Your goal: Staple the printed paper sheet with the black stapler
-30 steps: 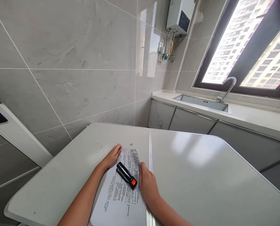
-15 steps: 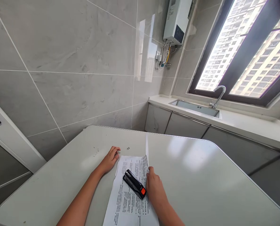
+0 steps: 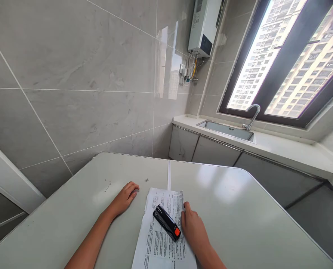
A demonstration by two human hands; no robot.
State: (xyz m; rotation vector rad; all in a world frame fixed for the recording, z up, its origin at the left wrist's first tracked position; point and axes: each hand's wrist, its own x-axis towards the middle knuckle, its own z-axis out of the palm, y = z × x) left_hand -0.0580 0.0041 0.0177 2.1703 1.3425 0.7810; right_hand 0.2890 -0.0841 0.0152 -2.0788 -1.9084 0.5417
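A stack of printed paper sheets (image 3: pixel 157 239) lies lengthwise on the table, its top right corner curled up. Across it rests a black stapler (image 3: pixel 166 223) with an orange-red end, set at a slant and touched by neither hand. My right hand (image 3: pixel 194 226) is closed at the right edge of the sheets, gripping it; the fingertips are partly hidden. To the left of the sheets, apart from them, my left hand (image 3: pixel 125 196) lies on the tabletop, fingers loosely stretched and holding nothing. Small loose staples (image 3: pixel 146 180) sit just beyond its fingertips.
More tiny staple bits (image 3: pixel 107 185) are scattered on the white table (image 3: pixel 239 224) at the left. A seam (image 3: pixel 169 175) runs through the tabletop. Behind stand a counter (image 3: pixel 281 149) with a sink (image 3: pixel 225 129) and faucet, a tiled wall and a window.
The sheets, with the stapler on them, have slid right along with my right hand, widening the gap to my left hand. My left hand stays about where it was. The view has shifted slightly.
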